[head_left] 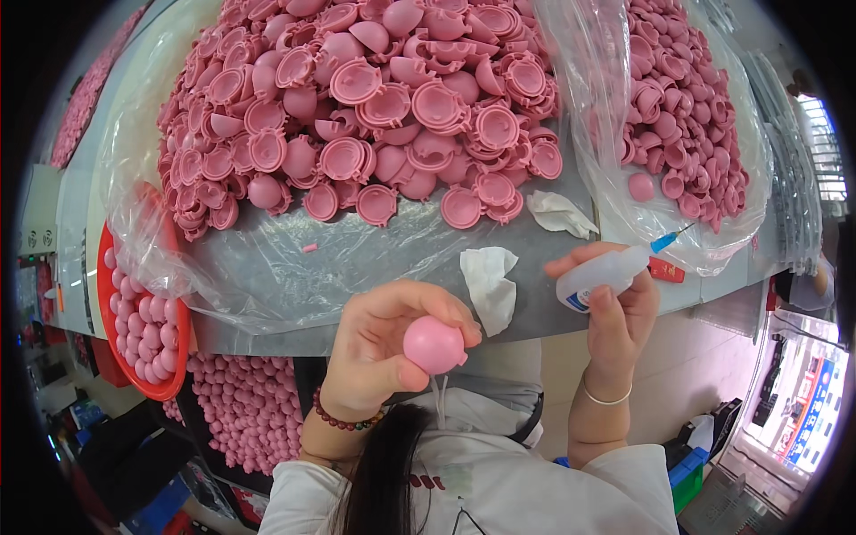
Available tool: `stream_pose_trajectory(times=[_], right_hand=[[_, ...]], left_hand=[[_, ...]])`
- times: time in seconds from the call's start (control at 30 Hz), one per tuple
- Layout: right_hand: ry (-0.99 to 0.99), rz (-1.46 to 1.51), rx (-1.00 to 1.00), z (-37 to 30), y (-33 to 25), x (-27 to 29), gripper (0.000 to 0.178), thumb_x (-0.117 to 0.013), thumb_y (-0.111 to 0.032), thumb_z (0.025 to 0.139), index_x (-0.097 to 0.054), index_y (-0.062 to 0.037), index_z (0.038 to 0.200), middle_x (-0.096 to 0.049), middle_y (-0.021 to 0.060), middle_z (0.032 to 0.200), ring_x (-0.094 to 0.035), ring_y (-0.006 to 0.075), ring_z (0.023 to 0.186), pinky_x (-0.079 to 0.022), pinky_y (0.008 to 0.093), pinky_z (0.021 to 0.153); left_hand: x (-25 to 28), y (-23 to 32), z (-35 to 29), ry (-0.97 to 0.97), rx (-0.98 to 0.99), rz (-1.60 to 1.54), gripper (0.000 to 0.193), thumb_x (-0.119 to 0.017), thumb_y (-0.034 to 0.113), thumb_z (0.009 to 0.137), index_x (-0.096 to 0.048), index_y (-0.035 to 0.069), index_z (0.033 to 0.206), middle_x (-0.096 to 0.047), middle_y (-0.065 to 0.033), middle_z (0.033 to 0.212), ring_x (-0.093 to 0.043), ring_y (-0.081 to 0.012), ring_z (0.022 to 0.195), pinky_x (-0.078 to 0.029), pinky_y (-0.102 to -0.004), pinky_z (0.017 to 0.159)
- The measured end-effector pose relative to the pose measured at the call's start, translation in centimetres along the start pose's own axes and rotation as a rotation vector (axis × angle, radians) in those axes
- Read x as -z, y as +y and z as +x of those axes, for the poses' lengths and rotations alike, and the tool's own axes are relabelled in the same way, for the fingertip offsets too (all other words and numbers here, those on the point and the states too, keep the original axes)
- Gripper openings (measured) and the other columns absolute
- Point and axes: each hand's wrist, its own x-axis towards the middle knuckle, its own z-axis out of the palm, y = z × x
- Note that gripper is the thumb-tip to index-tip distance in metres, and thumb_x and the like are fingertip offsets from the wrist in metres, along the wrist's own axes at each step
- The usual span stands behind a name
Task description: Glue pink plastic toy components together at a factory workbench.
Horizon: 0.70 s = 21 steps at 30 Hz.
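A round pink plastic ball [432, 345] with a small tab at its edge is pinched in the fingers of my left hand [370, 334], just in front of the table's near edge. To the right, my right hand [620, 312] grips a white squeeze bottle [602, 276]. A blue needle tip [662, 242] caps the bottle and points up to the right, away from the ball. Crumpled white tissue [489, 287] lies on the table between my hands. Beyond my hands spreads a big heap of pink half shells [383, 107].
Clear plastic sheeting [259, 303] covers part of the grey table. A second heap of pink shells [682, 116] lies at the far right. At the left hangs a red basket [183, 348] of pink balls; more balls [245, 406] fill a container below. Another tissue [560, 214] lies farther back.
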Motion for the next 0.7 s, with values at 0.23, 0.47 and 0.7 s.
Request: stream_pose_trajectory(times=[0.23,0.47,0.7], right_hand=[[-0.074,0.031,-0.021,-0.5,-0.5,-0.4,0.041,-0.054,-0.032,0.077,-0.047,0.0066,0.089,-0.056,0.0205,0.077,-0.055,0.0191,0.060,-0.044,0.0242,0.051],[-0.023,-0.012,0.007,-0.2,0.5,-1.5,0.042,-0.053,-0.032,0.076,-0.046,0.0069,0.089,-0.055,0.0187,0.072,-0.052,0.0179,0.053,-0.043,0.0225,0.048],[-0.041,0.008,-0.007,-0.3,0.6,-1.0,0.040,-0.055,-0.032,0.075,-0.048,0.0054,0.087,-0.057,0.0175,0.071,-0.053,0.0164,0.055,-0.041,0.0225,0.049]], left_hand=[[-0.8,0.4,0.2,0.089,0.027,0.053,0.048,-0.072,0.039,0.062,-0.048,0.004,0.086,-0.056,-0.0084,0.072,-0.052,-0.0202,0.070,-0.043,-0.0332,0.067],[2.8,6.8,-3.6,0.256,-0.470,0.660,0.043,-0.072,0.024,0.063,-0.052,-0.002,0.091,-0.057,-0.0135,0.087,-0.055,-0.0201,0.080,-0.042,-0.0282,0.072],[8.1,12.9,-7.4,1.142,-0.236,1.873,0.030,-0.046,0.008,0.081,-0.046,-0.004,0.108,-0.051,-0.0129,0.108,-0.046,-0.0205,0.105,-0.034,-0.0295,0.088]])
